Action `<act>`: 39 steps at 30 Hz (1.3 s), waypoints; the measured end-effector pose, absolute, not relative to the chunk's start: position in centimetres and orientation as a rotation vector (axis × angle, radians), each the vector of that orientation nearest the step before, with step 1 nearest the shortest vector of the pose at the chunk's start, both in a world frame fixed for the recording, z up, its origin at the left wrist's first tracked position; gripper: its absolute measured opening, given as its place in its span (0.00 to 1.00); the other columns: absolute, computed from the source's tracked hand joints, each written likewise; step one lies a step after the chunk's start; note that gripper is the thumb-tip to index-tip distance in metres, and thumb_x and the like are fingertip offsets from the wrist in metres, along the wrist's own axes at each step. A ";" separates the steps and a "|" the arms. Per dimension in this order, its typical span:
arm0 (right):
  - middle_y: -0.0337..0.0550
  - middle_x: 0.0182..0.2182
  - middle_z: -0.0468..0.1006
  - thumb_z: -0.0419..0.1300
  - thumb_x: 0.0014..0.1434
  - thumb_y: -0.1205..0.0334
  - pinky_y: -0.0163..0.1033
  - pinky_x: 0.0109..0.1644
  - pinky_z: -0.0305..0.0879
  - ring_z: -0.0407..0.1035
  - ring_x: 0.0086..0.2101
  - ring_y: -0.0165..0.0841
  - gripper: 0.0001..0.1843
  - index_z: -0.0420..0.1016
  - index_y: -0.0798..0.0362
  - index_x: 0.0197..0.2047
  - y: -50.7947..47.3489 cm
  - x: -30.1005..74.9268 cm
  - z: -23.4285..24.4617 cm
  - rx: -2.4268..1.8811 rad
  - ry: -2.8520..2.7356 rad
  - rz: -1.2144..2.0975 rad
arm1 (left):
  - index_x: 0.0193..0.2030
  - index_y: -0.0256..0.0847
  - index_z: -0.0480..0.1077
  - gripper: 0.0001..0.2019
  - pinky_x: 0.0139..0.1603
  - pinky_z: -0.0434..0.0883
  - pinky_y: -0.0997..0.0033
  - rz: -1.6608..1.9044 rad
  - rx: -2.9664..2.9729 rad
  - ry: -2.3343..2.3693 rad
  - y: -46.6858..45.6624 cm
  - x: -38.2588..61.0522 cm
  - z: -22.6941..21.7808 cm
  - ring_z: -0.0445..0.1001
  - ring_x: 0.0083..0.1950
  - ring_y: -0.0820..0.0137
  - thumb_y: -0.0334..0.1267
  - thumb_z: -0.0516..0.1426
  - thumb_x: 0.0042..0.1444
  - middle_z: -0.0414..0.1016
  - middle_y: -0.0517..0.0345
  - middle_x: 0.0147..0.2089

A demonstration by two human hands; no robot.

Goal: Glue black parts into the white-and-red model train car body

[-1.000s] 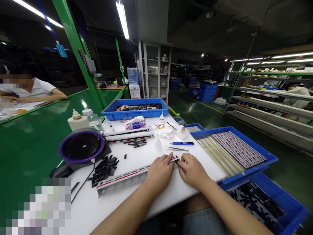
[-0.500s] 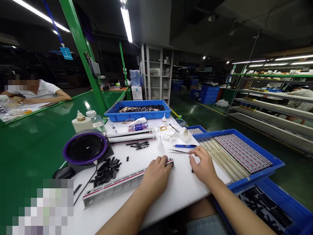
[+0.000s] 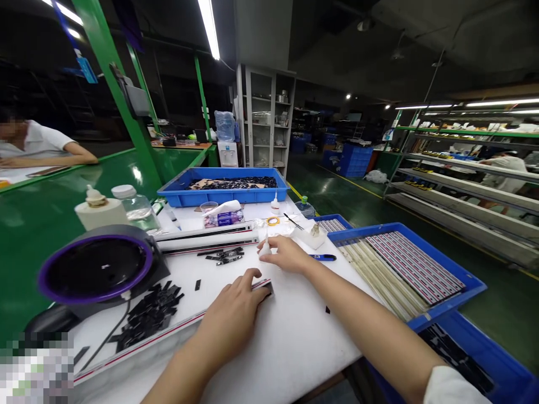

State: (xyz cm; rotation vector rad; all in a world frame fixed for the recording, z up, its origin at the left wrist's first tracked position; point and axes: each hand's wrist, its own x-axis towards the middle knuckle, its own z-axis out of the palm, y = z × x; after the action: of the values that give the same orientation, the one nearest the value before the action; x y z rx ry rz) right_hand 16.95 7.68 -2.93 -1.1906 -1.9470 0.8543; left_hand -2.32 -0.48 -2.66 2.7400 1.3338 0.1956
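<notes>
My left hand [image 3: 233, 314] rests on the right end of a long white model train shell [image 3: 168, 331] with a red stripe, fingers curled over its end. Farther back on the white table [image 3: 286, 348], my right hand [image 3: 286, 253] closes around a small white glue bottle [image 3: 265, 247]. A pile of small black parts [image 3: 147, 314] lies left of the shell. More black pieces [image 3: 225, 256] lie in front of two other white shells [image 3: 206, 238].
A round black device with a purple rim [image 3: 95, 269] sits at the left. Blue trays stand at the back [image 3: 223, 188] and right [image 3: 404, 264], the right one holding striped strips. A blue pen [image 3: 322, 257], tweezers and bottles lie behind. Another person [image 3: 33, 146] sits far left.
My right hand left the shell's end and reached forward-left to the glue bottle. My left hand stayed on the shell while the view shifted left.
</notes>
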 end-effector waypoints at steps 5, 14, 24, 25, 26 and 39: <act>0.43 0.41 0.75 0.64 0.58 0.49 0.40 0.43 0.68 0.71 0.39 0.35 0.35 0.60 0.51 0.64 5.6 19.8 -1.6 -0.660 -1.549 1.402 | 0.51 0.53 0.72 0.20 0.50 0.69 0.55 0.160 2.678 1.335 0.0 -2.3 -2.3 0.73 0.50 0.61 0.31 0.46 0.59 0.61 0.52 0.62; 0.30 0.19 0.57 0.68 0.49 0.52 0.29 0.20 0.43 0.45 0.18 0.25 0.18 0.69 0.47 0.41 4.0 20.8 -0.9 -0.446 -0.993 1.553 | 0.50 0.55 0.72 0.19 0.47 0.70 0.61 0.122 2.626 1.333 0.6 -2.1 -1.8 0.73 0.46 0.65 0.32 0.46 0.60 0.61 0.58 0.61; 0.32 0.15 0.58 0.63 0.54 0.37 0.30 0.18 0.44 0.50 0.16 0.23 0.27 0.69 0.55 0.24 3.5 18.2 -2.4 -0.821 -1.144 1.103 | 0.50 0.53 0.73 0.17 0.49 0.70 0.62 0.142 2.624 1.354 0.1 -1.9 -1.7 0.73 0.46 0.65 0.36 0.48 0.60 0.61 0.57 0.62; 0.35 0.16 0.61 0.62 0.55 0.37 0.30 0.19 0.47 0.53 0.17 0.24 0.28 0.70 0.56 0.24 3.3 18.0 -2.6 -0.851 -1.212 1.014 | 0.50 0.53 0.73 0.17 0.50 0.70 0.60 0.139 2.628 1.358 0.1 -1.9 -1.7 0.73 0.47 0.65 0.35 0.47 0.60 0.61 0.57 0.62; 0.36 0.18 0.64 0.62 0.56 0.37 0.31 0.21 0.50 0.56 0.19 0.25 0.28 0.72 0.56 0.24 3.0 17.9 -2.8 -0.874 -1.269 0.938 | 0.50 0.53 0.72 0.17 0.50 0.70 0.59 0.134 2.632 1.357 0.0 -1.8 -1.6 0.72 0.48 0.64 0.35 0.47 0.60 0.61 0.57 0.62; 0.35 0.15 0.63 0.58 0.63 0.48 0.32 0.23 0.55 0.59 0.18 0.26 0.24 0.72 0.56 0.23 2.3 17.4 -3.1 -0.932 -1.517 0.671 | 0.52 0.53 0.71 0.18 0.53 0.69 0.54 0.104 2.682 1.329 0.0 -1.8 -1.8 0.70 0.56 0.58 0.33 0.47 0.60 0.61 0.54 0.64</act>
State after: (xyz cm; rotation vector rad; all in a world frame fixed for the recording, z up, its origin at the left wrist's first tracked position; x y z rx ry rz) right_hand 17.37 2.29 -3.10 -0.9319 -1.5171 0.6712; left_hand -1.78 -0.03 -1.81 2.6820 1.3292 0.1039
